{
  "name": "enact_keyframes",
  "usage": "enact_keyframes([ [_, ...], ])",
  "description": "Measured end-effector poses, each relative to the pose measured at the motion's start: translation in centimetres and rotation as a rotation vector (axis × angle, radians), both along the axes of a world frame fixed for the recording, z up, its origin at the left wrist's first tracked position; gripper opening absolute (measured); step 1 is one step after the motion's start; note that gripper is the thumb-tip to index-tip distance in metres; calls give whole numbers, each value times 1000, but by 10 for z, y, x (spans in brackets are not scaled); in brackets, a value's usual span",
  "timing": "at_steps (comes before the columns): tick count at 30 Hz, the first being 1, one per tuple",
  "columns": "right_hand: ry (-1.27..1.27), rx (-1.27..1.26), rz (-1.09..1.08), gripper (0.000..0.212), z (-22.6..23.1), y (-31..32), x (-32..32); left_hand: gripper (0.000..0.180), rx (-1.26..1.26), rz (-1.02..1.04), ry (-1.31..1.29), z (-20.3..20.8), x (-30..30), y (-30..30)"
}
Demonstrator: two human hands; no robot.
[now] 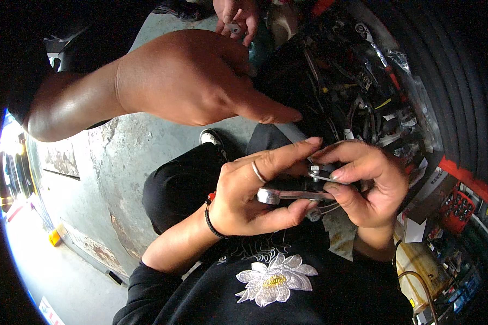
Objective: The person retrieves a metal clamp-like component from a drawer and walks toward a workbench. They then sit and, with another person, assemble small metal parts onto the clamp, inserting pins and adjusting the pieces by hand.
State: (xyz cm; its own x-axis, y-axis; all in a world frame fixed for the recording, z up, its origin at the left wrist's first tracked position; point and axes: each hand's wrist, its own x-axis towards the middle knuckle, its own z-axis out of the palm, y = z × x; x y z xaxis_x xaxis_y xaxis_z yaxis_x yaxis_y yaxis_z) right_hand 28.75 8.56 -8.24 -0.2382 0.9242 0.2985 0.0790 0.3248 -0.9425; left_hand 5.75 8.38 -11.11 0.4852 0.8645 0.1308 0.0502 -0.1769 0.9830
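Observation:
My left hand (249,187) curves around a silver wrench (295,195), its rounded head near the palm and its shaft reaching toward my right hand. The index finger stretches forward and the thumb lies below the shaft. My right hand (371,181) is closed, with thumb and fingertips pinching a small flat metal piece (321,176) just above the wrench. Its exact kind is unclear. The fingertips partly cover the wrench's far end. Another person's hand (200,81) reaches in from the left, its index finger pointing just beyond my fingers.
At the top, another hand (238,21) holds a small pale part. On the right, a dark area is crowded with tools, including a red-handled ratchet (377,51). A red tray (456,210) and a yellowish container (420,273) stand lower right. Grey worn floor (114,179) lies left.

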Motion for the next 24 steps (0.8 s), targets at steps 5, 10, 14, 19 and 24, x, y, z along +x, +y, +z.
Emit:
enact_keyframes([
  [5,58,-160,-67,15,0,-8,-3,73,5,-21,95,-1,-1,2],
  [10,90,-108,-161,16,-12,-13,-10,73,-149,13,-135,-10,6,-3],
  [14,-119,88,-198,20,-16,-11,-9,71,-221,17,-191,-15,5,-7],
  [19,-56,-79,-150,17,-11,-7,-9,59,-338,68,-229,-10,9,-10],
  [24,-48,-89,-212,18,-17,-11,-13,46,-271,105,-128,0,15,-1],
])
